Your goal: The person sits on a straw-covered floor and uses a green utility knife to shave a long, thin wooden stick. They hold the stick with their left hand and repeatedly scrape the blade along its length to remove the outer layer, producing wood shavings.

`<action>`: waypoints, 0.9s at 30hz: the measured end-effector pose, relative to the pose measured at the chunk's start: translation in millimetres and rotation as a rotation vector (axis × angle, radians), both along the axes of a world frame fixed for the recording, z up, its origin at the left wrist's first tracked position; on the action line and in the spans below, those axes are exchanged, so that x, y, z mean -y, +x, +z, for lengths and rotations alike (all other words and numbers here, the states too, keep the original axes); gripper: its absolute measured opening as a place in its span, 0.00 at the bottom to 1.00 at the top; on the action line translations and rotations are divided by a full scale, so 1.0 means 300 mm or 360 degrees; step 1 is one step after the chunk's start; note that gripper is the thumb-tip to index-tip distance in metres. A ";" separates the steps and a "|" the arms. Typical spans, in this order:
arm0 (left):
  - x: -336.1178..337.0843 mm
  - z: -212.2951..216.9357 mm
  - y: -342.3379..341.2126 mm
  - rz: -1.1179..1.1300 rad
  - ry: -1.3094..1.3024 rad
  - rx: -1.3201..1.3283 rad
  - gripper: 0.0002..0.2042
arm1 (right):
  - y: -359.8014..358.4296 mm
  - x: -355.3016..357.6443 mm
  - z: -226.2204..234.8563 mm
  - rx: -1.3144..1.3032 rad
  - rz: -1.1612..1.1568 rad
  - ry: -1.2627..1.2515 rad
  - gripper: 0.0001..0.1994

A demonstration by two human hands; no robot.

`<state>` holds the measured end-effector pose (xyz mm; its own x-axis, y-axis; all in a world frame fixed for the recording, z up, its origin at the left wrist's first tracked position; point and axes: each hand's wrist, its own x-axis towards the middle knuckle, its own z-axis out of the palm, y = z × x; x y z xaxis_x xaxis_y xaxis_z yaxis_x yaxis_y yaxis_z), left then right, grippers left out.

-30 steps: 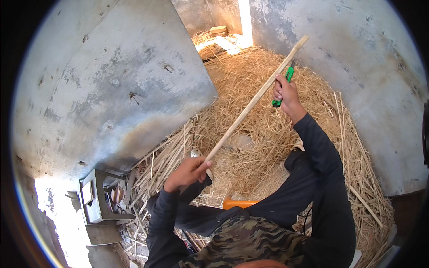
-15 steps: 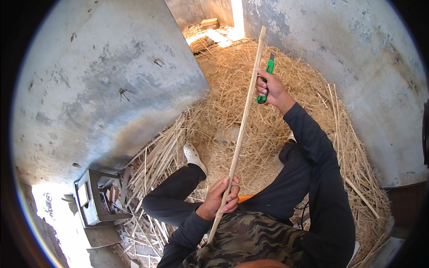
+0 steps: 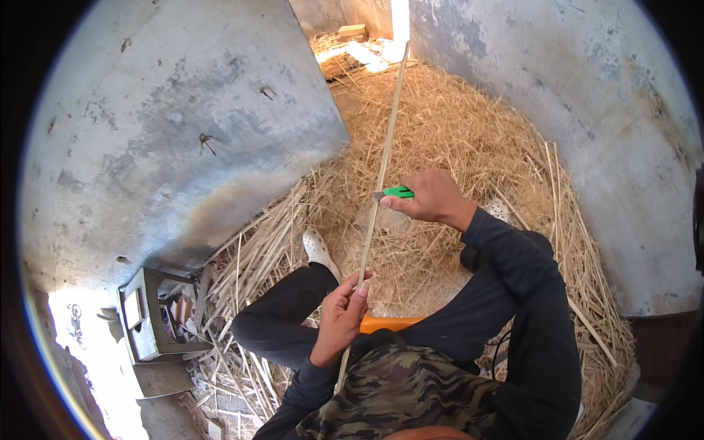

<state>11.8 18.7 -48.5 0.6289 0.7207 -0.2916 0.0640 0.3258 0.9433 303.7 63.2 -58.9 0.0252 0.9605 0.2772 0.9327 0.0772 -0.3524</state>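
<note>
The left hand [image 3: 343, 317] grasps a slender wooden strip [image 3: 386, 152] between thumb and fingers; the strip runs from 6 o'clock in the view up toward 12 o'clock. At 1 o'clock from that hand, the right hand [image 3: 438, 196] is clenched around a green utility knife [image 3: 400, 192], its blade appearing to rest against the strip. Pale shavings [image 3: 447, 121] spread at 12 o'clock from the right hand; a white clog [image 3: 317, 246] shows at 11 o'clock from the left.
</note>
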 end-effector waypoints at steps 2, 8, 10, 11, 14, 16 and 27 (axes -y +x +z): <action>0.007 0.006 0.001 -0.0003 0.0086 -0.0063 0.18 | 0.000 -0.005 -0.031 0.0016 0.0021 0.0127 0.35; 0.016 0.029 -0.003 0.0006 0.0146 -0.0182 0.17 | -0.055 0.015 -0.057 0.0059 0.0087 0.0337 0.37; 0.021 0.027 -0.005 -0.0001 0.0193 -0.0229 0.17 | -0.042 -0.004 -0.068 0.0114 0.0111 0.0414 0.37; 0.019 0.027 0.001 0.0002 0.0242 -0.0237 0.17 | -0.031 -0.020 -0.068 0.0145 0.0121 0.0462 0.37; 0.025 0.008 -0.003 -0.0020 0.0282 -0.0272 0.17 | 0.004 -0.046 -0.077 0.0238 0.0095 0.0466 0.36; 0.031 0.008 -0.011 -0.0012 0.0290 -0.0310 0.17 | 0.019 -0.065 -0.077 0.0298 0.0104 0.0508 0.35; 0.133 0.009 -0.055 -0.0222 0.0493 -0.0494 0.17 | 0.485 -0.222 -0.134 0.0323 -0.0718 0.0071 0.36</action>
<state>-4.8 -21.2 -46.0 0.6431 0.7181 -0.2659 0.3824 -0.0003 0.9240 449.3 129.8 -99.3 0.3772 0.8532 0.3603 0.9259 -0.3392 -0.1661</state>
